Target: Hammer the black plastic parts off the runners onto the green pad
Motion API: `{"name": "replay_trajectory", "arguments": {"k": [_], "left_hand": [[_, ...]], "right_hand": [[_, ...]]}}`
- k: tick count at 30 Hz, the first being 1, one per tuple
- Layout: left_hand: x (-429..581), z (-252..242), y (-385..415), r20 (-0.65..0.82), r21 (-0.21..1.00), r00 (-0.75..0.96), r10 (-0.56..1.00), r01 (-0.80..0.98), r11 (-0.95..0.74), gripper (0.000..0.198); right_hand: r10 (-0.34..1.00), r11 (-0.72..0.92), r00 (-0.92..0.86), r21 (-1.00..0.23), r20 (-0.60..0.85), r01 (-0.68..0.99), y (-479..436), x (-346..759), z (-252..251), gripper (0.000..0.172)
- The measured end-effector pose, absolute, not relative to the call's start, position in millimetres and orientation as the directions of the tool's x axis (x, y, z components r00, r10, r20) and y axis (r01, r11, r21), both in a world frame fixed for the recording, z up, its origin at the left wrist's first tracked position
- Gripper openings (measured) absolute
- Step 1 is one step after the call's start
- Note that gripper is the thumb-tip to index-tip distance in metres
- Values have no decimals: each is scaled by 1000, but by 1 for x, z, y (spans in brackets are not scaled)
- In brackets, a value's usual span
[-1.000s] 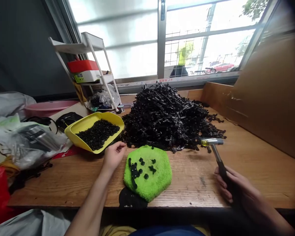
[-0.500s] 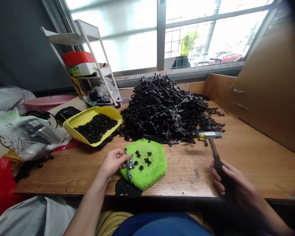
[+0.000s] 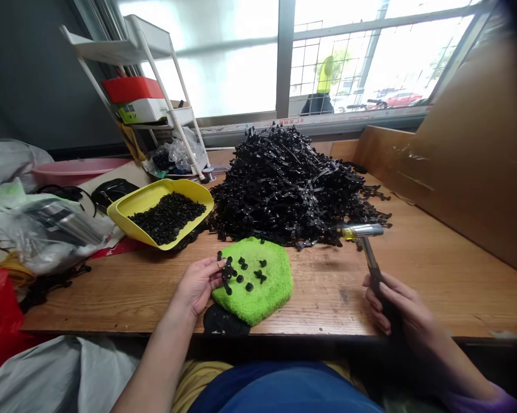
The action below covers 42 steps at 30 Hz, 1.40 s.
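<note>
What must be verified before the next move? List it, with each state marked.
1. Hammer in hand: ok, the right hand grips its handle.
2. Part in hand: ok, the left hand has its fingers on it at the pad's left edge.
3. Part lying flat on the pad: cannot tell, fingers hide some of it.
4. Pad free of other pieces: not ok, several small black ones lie on it.
5. Hammer head clear of the pile: cannot tell, they overlap in view.
</note>
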State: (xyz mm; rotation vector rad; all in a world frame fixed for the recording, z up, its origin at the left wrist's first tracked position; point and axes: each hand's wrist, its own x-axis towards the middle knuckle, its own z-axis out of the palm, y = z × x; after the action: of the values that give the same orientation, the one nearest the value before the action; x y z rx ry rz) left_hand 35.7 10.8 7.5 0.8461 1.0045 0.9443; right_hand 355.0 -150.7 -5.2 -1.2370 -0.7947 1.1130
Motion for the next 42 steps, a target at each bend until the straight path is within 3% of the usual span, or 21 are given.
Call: {"name": "replay_trajectory", "arguments": {"k": [7,11,15,22,28,34,36,39,42], "left_hand": [[44,12,8,-323,918,190,927,-177,356,16],[45,12,8,-315,919,181,932,-188,347,17],[43,10,9,-312,914,191,931,-207,349,18],[46,9,8,-299,936,165,940,-142,322,18],[48,8,6,-278,951,130,952,-100,291,23],[49,5,6,-212,972,83,974,-83,219,27],[49,4,6,-199,976,81,977,-75,205,28],[49,2,6,-184,977,99,978,-87,192,28],[49,1,6,-170,980,97,981,-86,178,29]], "right_hand": [[991,-39,126,-994,-52,-106,-145,334,16,30],[1000,-3,-18,-996,-4,89,-144,325,35,32],[995,95,-15,-952,95,290,-139,318,42,31],[977,213,-150,-777,153,592,-122,305,38,31],[914,405,-281,-618,292,674,-107,290,46,19],[923,383,-344,-318,173,867,-93,275,35,15],[920,388,-339,-318,198,865,-92,273,35,16],[901,405,-277,-425,333,809,-92,271,39,17],[920,381,-318,-329,229,864,-91,268,38,12]]}}
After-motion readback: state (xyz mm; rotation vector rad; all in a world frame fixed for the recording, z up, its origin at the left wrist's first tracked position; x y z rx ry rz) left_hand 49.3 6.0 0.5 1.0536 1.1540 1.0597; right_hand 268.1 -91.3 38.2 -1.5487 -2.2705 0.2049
